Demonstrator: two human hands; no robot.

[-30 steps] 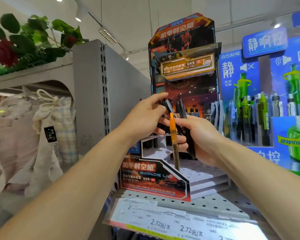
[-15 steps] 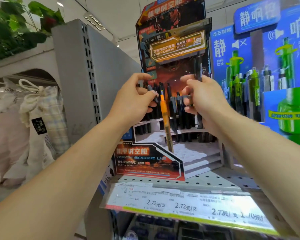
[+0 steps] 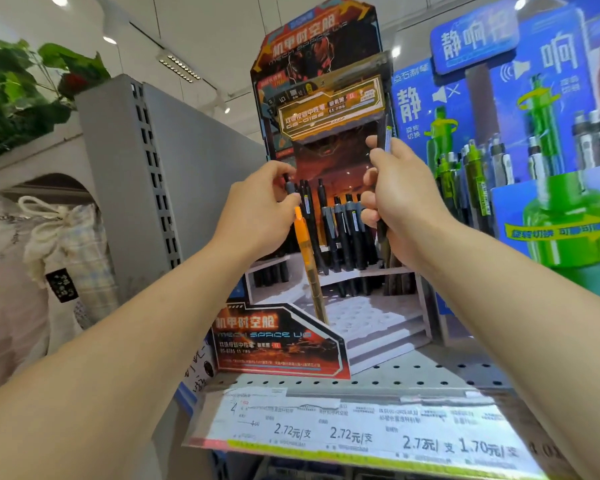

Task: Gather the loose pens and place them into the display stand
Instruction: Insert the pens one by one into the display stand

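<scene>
One orange pen (image 3: pixel 305 251) hangs below left grip (image 3: pixel 257 209).

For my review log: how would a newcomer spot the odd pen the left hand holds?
Find the red-and-black display stand on the shelf. Before it, the left hand holds the orange pen, hanging tip down; it alone is orange among black pens.

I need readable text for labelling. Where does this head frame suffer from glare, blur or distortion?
Head view: glare washes out the white price strip's right end; the blue pen poster is blurred; wide-angle bending stretches both forearms; the orange translucent pen in the left hand stays fairly sharp.
</scene>
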